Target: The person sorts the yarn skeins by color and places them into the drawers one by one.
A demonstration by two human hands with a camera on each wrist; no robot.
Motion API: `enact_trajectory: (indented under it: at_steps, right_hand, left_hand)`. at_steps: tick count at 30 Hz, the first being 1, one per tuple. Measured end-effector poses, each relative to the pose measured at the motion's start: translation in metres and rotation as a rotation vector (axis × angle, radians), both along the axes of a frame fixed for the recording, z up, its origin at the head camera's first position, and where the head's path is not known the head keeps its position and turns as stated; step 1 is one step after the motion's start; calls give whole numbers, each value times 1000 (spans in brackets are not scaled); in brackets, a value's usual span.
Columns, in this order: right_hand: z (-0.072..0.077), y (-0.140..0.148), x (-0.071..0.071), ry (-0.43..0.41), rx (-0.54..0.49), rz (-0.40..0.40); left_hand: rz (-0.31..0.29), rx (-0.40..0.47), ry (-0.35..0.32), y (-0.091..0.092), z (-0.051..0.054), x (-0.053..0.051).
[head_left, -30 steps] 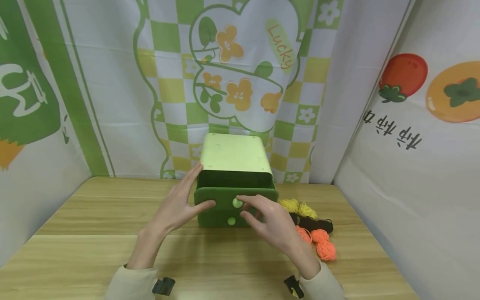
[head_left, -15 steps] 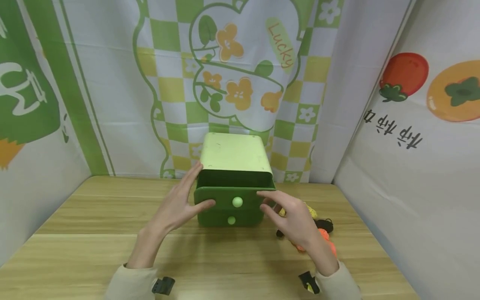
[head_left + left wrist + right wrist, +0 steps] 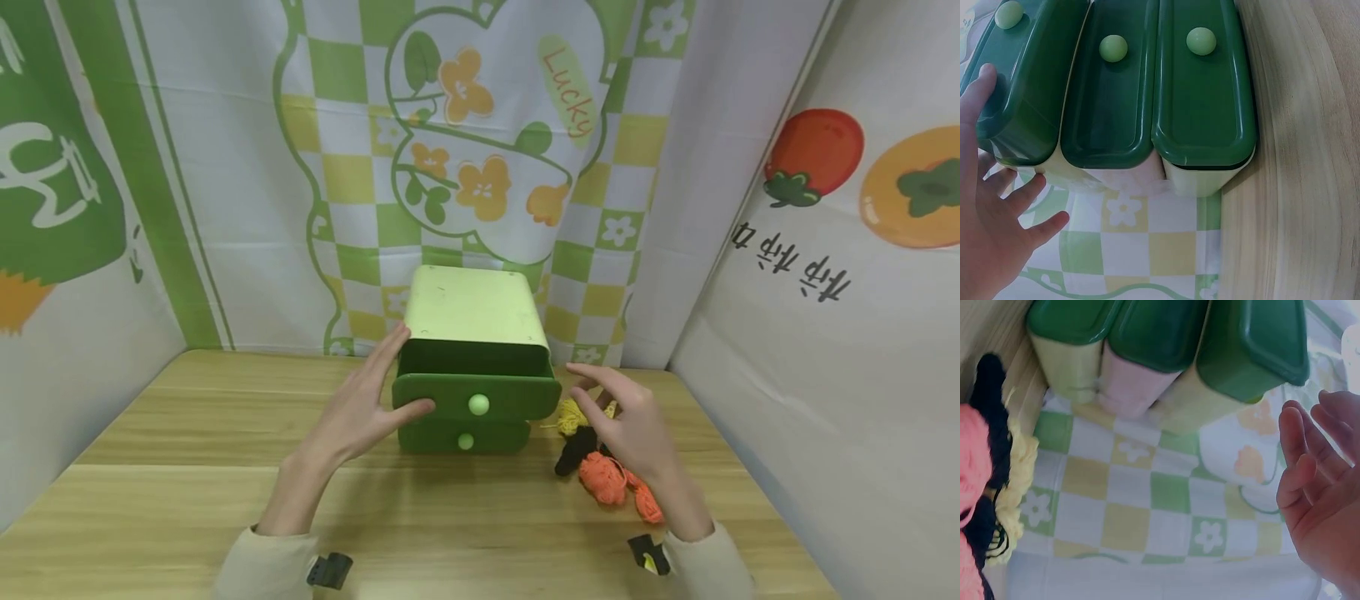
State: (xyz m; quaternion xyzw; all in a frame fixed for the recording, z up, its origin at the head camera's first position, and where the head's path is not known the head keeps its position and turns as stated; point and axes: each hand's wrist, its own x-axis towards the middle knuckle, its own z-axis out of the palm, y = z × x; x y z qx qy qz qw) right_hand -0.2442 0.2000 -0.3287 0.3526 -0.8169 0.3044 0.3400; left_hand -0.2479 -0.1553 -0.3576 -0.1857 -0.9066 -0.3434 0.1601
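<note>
A small drawer cabinet [image 3: 472,304] with a pale green shell stands at the back of the table. Its top drawer [image 3: 517,397] is pulled partway out; the lower drawers look pushed in. My left hand [image 3: 348,421] rests against the cabinet's left side, fingers extended, with the thumb by the drawer front. Right of the cabinet, my right hand [image 3: 637,429] hovers with loosely bent fingers, holding nothing. Below and beside it lie bundles of yarn: yellow yarn [image 3: 572,417], black yarn [image 3: 575,452] and orange yarn [image 3: 602,478], partly hidden by that hand.
Round pale knobs, among them the top knob [image 3: 478,405], stick out from the drawer fronts. Behind the cabinet hangs a green-and-white checked curtain [image 3: 352,179]. A white printed sheet [image 3: 817,350] borders the wooden table [image 3: 187,467] on the right.
My right hand has left the top drawer's knob and moved right, over the yarn. The left hand stays at the cabinet, and the top drawer remains pulled out.
</note>
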Motion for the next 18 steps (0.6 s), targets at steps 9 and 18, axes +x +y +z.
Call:
enact_trajectory:
  at_steps: [9, 18]
  right_hand:
    - [-2, 15, -16, -43, 135, -119]
    - [-8, 27, -41, -208, 333, -251]
  left_hand:
    - [-2, -2, 0, 0, 0, 0]
    - [3, -6, 10, 0, -1, 0]
